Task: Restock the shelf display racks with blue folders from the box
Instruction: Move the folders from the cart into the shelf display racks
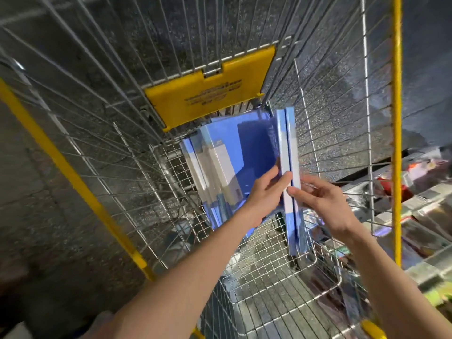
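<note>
Several blue folders in clear wrap stand in a wire cart basket (pixel 269 277). One group of blue folders (pixel 215 167) leans against the left and far side. Two more blue folders (pixel 289 148) stand on edge by the cart's right wall. My left hand (pixel 265 199) grips this upright pair from the left, thumb on the spines. My right hand (pixel 325 204) holds the same pair from the right, its fingertips pinching the edge. The bottoms of the folders are partly hidden by my hands.
A yellow plastic flap (pixel 210 91) hangs on the cart's far wire wall. Yellow frame bars (pixel 397 118) run along the cart's sides. Shelves with mixed packaged goods (pixel 425 216) lie to the right. Dark speckled floor shows through the wire mesh.
</note>
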A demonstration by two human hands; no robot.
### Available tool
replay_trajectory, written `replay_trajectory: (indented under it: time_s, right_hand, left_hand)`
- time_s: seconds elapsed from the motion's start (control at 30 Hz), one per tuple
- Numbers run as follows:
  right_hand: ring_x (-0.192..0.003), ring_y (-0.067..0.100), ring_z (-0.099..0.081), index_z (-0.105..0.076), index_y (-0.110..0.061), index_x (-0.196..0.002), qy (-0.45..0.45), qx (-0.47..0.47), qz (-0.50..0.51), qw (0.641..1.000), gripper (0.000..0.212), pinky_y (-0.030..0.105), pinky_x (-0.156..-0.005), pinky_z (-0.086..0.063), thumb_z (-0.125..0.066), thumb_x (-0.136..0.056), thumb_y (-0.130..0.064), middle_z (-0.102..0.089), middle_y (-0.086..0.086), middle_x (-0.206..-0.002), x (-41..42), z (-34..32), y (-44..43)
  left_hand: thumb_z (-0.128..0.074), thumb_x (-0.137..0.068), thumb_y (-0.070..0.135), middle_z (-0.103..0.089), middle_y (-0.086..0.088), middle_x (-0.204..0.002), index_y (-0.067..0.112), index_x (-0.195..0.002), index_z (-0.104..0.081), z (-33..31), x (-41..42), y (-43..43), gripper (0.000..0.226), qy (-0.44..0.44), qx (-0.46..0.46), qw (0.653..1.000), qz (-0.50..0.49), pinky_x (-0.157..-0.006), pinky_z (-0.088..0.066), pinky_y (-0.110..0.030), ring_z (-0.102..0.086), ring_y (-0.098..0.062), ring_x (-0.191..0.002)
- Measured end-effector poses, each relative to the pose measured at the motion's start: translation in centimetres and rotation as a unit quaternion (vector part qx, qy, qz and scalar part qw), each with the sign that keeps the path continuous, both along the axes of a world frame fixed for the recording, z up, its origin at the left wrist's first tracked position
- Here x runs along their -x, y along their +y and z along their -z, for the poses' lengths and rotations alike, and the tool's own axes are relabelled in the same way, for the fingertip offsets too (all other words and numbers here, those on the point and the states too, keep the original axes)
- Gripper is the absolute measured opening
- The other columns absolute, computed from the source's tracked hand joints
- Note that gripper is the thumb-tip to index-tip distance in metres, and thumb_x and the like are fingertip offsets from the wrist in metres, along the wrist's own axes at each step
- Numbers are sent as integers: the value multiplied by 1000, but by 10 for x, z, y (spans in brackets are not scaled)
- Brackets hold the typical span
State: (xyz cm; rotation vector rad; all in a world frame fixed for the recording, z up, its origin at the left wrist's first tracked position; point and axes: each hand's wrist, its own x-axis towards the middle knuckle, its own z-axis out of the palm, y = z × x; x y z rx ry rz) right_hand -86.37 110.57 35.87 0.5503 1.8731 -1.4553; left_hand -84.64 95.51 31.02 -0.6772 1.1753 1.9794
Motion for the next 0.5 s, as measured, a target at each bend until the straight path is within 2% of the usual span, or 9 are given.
replay_trajectory:
  time_s: [0.07, 0.13, 0.23, 0.27, 0.33, 0.37, 0.4, 0.43, 0.5]
  right_hand:
    - [-92, 27, -75, -67, -2, -118, -7, -4, 13, 1000, 34, 27, -80, -60, -69, -85, 4, -76, 16, -103, -5, -2, -1]
    - [-93, 21, -74, -68, -2, -117, -8, -14, 14, 1000, 36, 21, -79, -58, -71, -82, 6, -77, 12, -101, -6, -5, -6]
    - [-87, 12, -74, -70, -1, -114, 0, -27, 21, 999, 34, 14, -73, -55, -74, -81, 6, -78, 5, -97, -9, -3, -12]
    - [-92, 12, -73, -72, -4, -113, 5, -28, 21, 999, 34, 16, -77, -55, -76, -80, 1, -77, 4, -101, -10, -3, -16]
    - [-109, 16, -69, -75, -13, -111, 12, -47, 8, 999, 39, 26, -95, -52, -86, -75, -22, -76, 2, -111, -9, -1, -22]
    - [-113, 19, -67, -74, -15, -111, 14, -50, 3, 999, 47, 32, -100, -51, -89, -71, -32, -74, 3, -114, -8, 0, -24]
    - [-111, 22, -68, -72, -12, -111, 14, -52, 6, 999, 51, 35, -100, -53, -89, -69, -35, -74, 6, -113, -6, -4, -29]
    - [-104, 23, -71, -69, -8, -111, 15, -44, 6, 999, 48, 35, -94, -57, -86, -73, -31, -75, 11, -109, -5, -6, -32]
    - [-88, 24, -74, -60, -4, -111, 13, -29, -4, 999, 42, 33, -73, -62, -81, -80, -23, -75, 17, -101, -2, -10, -42]
  left_hand:
    - [-52, -105, 28, -70, 21, -90, 43, -116, -57, 0, -6, -5, 19, -23, -19, 1000, -8, -59, -52, -12, -67, 5, -71]
    - [-55, -104, 27, -75, 16, -89, 38, -129, -56, -1, -6, -8, 27, -27, -27, 999, -21, -60, -55, -18, -71, -2, -73]
    - [-58, -101, 32, -75, 12, -98, 34, -135, -55, -7, -3, -16, 33, -45, -15, 998, -40, -75, -58, -28, -71, -9, -83]
    - [-58, -101, 35, -74, 12, -101, 35, -133, -56, -10, -1, -19, 32, -47, -5, 998, -42, -82, -57, -31, -71, -11, -88]
    - [-59, -100, 40, -71, 4, -119, 37, -134, -56, -13, 2, -25, 34, -50, 9, 998, -36, -97, -52, -44, -67, -22, -108]
    - [-60, -99, 43, -69, -1, -126, 39, -130, -58, -14, 2, -29, 32, -52, 13, 998, -35, -100, -50, -50, -65, -29, -113]
    - [-60, -98, 44, -68, -4, -126, 40, -123, -61, -16, 3, -33, 25, -57, 15, 998, -35, -100, -49, -52, -65, -32, -111]
    - [-59, -98, 47, -69, -5, -123, 40, -115, -63, -17, 4, -36, 19, -60, 18, 997, -35, -98, -50, -52, -65, -32, -107]
    - [-55, -96, 59, -67, -7, -121, 37, -111, -64, -25, 7, -42, 28, -63, 15, 997, -35, -99, -50, -54, -64, -33, -107]
